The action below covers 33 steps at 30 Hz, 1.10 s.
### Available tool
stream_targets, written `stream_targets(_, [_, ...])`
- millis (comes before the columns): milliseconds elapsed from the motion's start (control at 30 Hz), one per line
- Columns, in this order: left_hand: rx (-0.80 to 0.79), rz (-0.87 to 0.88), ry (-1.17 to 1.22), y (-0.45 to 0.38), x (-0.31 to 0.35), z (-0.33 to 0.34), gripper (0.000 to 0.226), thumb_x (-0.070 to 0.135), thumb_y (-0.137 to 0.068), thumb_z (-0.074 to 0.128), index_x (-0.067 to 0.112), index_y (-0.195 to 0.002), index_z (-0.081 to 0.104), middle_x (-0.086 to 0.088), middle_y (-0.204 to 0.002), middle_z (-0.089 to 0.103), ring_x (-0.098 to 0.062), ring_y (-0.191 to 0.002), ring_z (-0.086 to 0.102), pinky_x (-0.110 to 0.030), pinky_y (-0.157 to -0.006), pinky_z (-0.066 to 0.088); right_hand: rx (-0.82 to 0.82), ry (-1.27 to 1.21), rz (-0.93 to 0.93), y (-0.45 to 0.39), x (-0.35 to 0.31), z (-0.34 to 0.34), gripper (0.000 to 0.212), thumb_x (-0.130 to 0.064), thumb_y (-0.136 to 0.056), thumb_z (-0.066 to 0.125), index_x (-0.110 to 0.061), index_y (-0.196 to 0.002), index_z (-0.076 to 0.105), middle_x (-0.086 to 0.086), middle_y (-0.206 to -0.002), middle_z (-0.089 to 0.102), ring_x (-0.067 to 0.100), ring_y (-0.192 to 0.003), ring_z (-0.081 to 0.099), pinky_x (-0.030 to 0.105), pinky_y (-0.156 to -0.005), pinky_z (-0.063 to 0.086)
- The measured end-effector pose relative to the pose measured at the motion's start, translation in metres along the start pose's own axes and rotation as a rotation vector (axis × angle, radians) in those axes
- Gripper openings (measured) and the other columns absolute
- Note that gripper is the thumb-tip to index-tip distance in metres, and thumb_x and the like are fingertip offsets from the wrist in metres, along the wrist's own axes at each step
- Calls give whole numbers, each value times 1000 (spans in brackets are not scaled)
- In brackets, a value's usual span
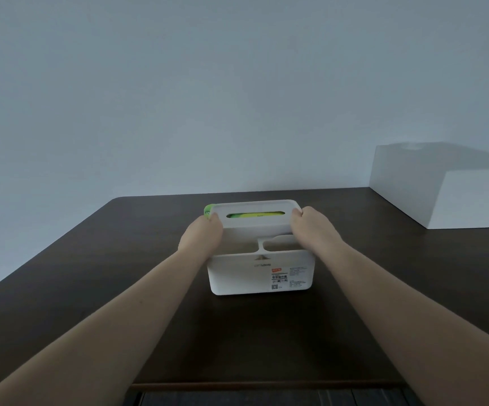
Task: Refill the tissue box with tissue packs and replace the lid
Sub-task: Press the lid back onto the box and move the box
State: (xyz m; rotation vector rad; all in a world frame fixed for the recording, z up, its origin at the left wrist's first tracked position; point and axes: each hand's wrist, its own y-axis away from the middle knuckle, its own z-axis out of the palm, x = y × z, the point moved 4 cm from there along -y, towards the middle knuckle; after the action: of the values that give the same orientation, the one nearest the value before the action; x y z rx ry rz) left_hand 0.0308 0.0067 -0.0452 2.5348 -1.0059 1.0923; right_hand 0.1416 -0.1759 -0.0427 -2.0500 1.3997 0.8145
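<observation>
A white tissue box (237,275) stands in the middle of the dark table, with a printed label on its near wall and two open compartments at the front. A white lid (255,207) with a long slot lies over the box's far part. A green tissue pack (256,215) shows through the slot and sticks out at the lid's left end. My left hand (200,238) grips the lid's left end. My right hand (313,230) grips its right end.
The dark wooden table (120,259) runs back to a pale wall. A large white box (442,186) sits at the back right corner. The table's near edge is at the bottom of the view.
</observation>
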Motion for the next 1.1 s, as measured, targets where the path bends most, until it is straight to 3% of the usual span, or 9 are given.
stream_targets(167, [30, 30, -28, 9, -1, 0, 56, 37, -101, 16, 1, -118, 55, -13, -110, 59, -29, -94, 50, -34, -82, 36, 2, 22, 9, -1, -2, 2, 41, -25, -100, 23, -2, -114, 53, 12, -100, 58, 28, -88, 54, 37, -76, 41])
stream_targets(300, [60, 30, -17, 12, -4, 4, 54, 35, -101, 17, 1, -124, 51, -16, -123, 59, -34, -112, 55, -36, -85, 37, 30, 57, 21, 0, 3, 5, 44, -31, -99, 22, -5, -119, 51, 10, -99, 55, 28, -87, 50, 37, -76, 38])
stream_targets(567, [47, 8, 27, 15, -3, 2, 50, 27, -99, 19, -1, -123, 52, -18, -125, 58, -36, -114, 53, -39, -92, 39, 27, 38, 25, 4, 3, 4, 43, -29, -98, 22, -5, -119, 51, 11, -101, 56, 27, -89, 52, 38, -77, 40])
stream_targets(667, [-17, -33, 48, 24, -1, -1, 58, 38, -100, 17, 0, -128, 51, -18, -127, 58, -34, -112, 54, -38, -91, 40, 10, 9, 28, 11, 5, 3, 51, -38, -98, 21, -6, -126, 48, 9, -104, 56, 27, -96, 56, 42, -86, 45])
stream_targets(767, [-154, -152, 152, 36, -9, -1, 68, 57, -94, 20, 9, -133, 47, -11, -117, 55, -33, -110, 58, -38, -87, 51, -45, -17, 35, 20, 10, 0, 63, -52, -97, 19, -8, -134, 45, 14, -127, 56, 31, -114, 54, 45, -95, 43])
stream_targets(833, [-243, -214, 204, 45, -17, -2, 60, 62, -90, 29, 16, -123, 48, -5, -107, 56, -31, -104, 63, -42, -83, 57, -124, -57, 72, 29, 15, -1, 70, -62, -93, 21, -12, -135, 44, 12, -130, 56, 32, -113, 56, 44, -88, 51])
stream_targets(933, [-301, -188, 61, 51, -25, -5, 46, 46, -90, 36, 16, -122, 49, -5, -87, 64, -26, -77, 70, -34, -65, 59, -294, -135, 193, 45, 26, -4, 68, -69, -88, 27, -20, -134, 40, 11, -113, 59, 31, -87, 66, 37, -63, 57])
stream_targets(1000, [-310, -176, 61, 55, -29, -7, 46, 47, -92, 32, 18, -123, 47, -8, -85, 66, -25, -63, 70, -29, -56, 57, -378, -181, 248, 54, 32, -6, 58, -66, -90, 27, -24, -129, 38, 12, -107, 58, 29, -72, 68, 31, -55, 55])
stream_targets(1100, [-357, -7, 66, 62, -34, -5, 51, 62, -85, 47, 23, -117, 48, -3, -99, 66, -22, -76, 71, -30, -61, 59, -416, -327, 283, 63, 40, -6, 43, -49, -95, 34, -22, -128, 41, 14, -120, 56, 33, -69, 70, 32, -56, 58])
